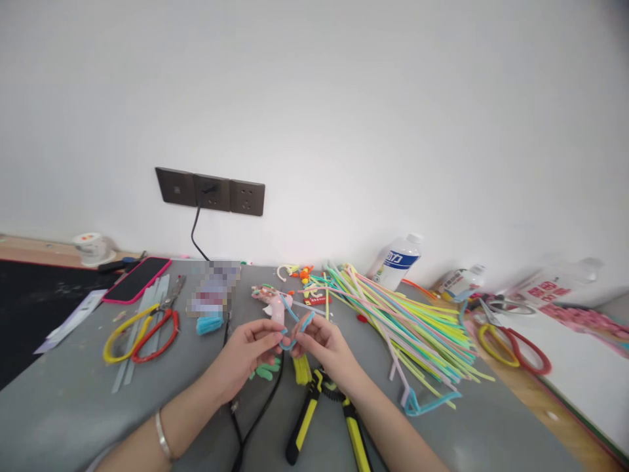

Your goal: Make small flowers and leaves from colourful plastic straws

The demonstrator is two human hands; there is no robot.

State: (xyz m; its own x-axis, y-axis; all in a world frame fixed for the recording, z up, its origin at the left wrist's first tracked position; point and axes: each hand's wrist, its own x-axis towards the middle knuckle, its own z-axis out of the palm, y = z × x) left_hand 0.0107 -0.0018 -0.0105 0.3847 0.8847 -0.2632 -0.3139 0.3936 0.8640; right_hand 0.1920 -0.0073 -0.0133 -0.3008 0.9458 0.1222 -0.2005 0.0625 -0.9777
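Observation:
A bent light-blue pipe cleaner [286, 345] is held between both hands above the grey table mat. My left hand [253, 351] pinches one side of it with thumb and fingers. On the other side, my right hand [324, 344] grips it near its upper end. Just behind the hands is a pink glue gun [278, 309], its lower part hidden by the fingers. Below them lie a bundle of short yellow pipe cleaner pieces [301, 370], some green pieces [266, 369] and black-and-yellow-handled pliers [305, 416], whose jaws are partly covered.
A large heap of coloured pipe cleaners [407, 321] spreads to the right. Red-and-yellow cutters [156, 334], a phone [138, 280] and a blue bundle [209, 324] lie left. Scissors [514, 344] and a bottle [397, 262] are at right. A black cable [263, 416] crosses the mat.

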